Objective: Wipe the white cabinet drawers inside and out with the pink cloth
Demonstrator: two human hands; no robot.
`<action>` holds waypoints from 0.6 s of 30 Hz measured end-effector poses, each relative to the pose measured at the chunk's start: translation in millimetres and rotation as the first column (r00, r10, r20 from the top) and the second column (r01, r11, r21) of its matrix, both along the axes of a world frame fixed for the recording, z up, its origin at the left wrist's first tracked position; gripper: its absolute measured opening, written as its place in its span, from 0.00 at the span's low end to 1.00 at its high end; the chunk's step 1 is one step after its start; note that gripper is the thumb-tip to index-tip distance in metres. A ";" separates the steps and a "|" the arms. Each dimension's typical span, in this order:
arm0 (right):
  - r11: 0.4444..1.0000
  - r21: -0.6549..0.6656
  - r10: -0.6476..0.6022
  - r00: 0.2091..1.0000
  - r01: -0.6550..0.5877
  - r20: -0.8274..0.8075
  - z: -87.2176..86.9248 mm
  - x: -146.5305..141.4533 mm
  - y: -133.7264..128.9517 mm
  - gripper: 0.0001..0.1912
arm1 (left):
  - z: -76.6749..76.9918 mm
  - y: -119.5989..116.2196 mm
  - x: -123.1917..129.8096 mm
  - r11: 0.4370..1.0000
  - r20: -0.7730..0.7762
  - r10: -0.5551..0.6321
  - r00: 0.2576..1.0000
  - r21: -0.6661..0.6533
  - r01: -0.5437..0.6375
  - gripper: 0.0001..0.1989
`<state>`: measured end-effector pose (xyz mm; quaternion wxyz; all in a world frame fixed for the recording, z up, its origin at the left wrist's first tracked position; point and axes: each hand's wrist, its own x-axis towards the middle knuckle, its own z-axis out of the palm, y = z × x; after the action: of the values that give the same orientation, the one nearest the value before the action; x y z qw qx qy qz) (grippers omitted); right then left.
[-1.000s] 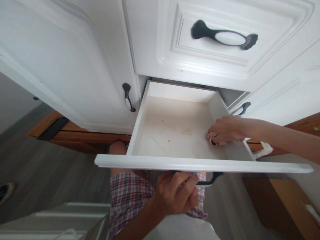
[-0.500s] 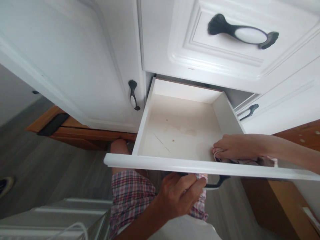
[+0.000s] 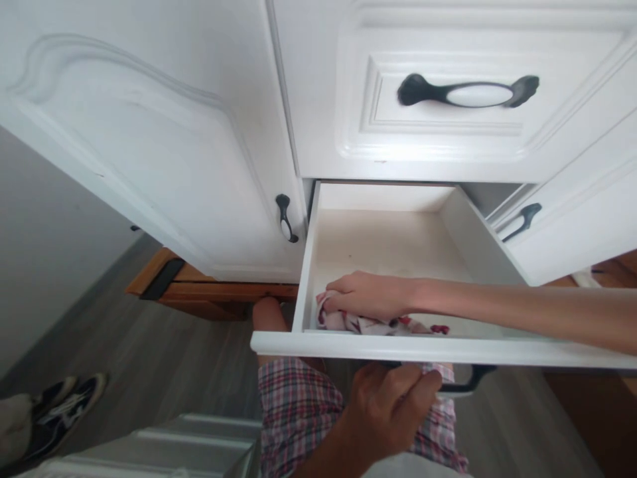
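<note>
A white drawer point(image 3: 398, 348) is pulled out in front of me. Below its front edge, my left hand point(image 3: 391, 405) is closed around the drawer's dark handle point(image 3: 468, 385). Inside the drawer, my right hand point(image 3: 368, 295) presses a white cloth with red and dark patterning point(image 3: 368, 324) onto the bottom, at the near left corner. The fingers are wrapped over the cloth, and part of it trails to the right along the front panel's inner side. A small dark spot marks the drawer bottom beyond the hand.
Above is a closed drawer front with a dark handle point(image 3: 470, 93). Cabinet doors with handles point(image 3: 286, 219) flank the open drawer. A wooden piece point(image 3: 199, 285) lies on the floor at left, near a shoe point(image 3: 70, 408) and a white panelled piece point(image 3: 199, 441).
My right hand has slid the cloth leftward along the drawer's near side, from the right part to the left corner. My left hand stays on the handle. The view has shifted.
</note>
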<state>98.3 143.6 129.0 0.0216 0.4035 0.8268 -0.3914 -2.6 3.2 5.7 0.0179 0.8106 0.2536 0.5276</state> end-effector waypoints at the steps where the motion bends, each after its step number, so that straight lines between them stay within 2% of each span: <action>1: 1.000 0.023 0.005 1.000 -0.004 -0.028 -4.5 -6.5 2.6 0.19 | -0.4 -1.5 0.1 1.000 -0.012 0.015 1.000 -0.013 -0.015 0.11; 3: 0.999 0.020 -0.025 0.998 0.027 -0.055 -9.0 -13.4 5.4 0.18 | -1.8 -3.5 0.0 0.999 -0.027 0.027 0.999 -0.034 -0.028 0.11; 6: 0.983 -0.126 -0.157 0.972 0.136 -0.175 -1.9 -7.6 3.8 0.18 | -4.7 -3.4 -0.8 1.000 -0.025 0.008 1.000 -0.017 -0.009 0.11; 8: 0.955 -0.279 -0.187 0.938 0.103 -0.293 9.8 5.9 1.4 0.18 | -7.4 -2.2 -1.3 1.000 -0.018 0.001 1.000 0.005 -0.001 0.12; 10: 0.912 -0.410 -0.160 0.919 -0.002 -0.361 22.5 24.7 0.0 0.19 | -11.4 -1.4 -0.9 1.000 -0.001 -0.001 1.000 0.022 0.001 0.13; 12: 0.864 -0.503 -0.159 0.933 -0.026 -0.322 33.1 45.8 -1.6 0.20 | -16.2 -1.7 0.5 1.000 0.027 -0.007 1.000 0.022 0.006 0.13; 14: 0.834 -0.550 -0.184 0.961 0.042 -0.205 41.5 66.4 -5.8 0.20 | -20.4 -3.0 2.5 1.000 0.049 -0.014 0.999 0.010 0.013 0.12; 18: 0.814 -0.548 -0.201 0.978 0.194 0.049 56.5 102.2 -22.2 0.19 | -24.7 -6.2 6.3 1.000 0.076 0.005 0.997 0.020 -0.007 0.11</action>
<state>200.6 121.3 185.5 0.0910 0.4616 0.6333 -0.6145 3.7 -3.0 -19.0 0.0179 0.7892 0.2499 0.5607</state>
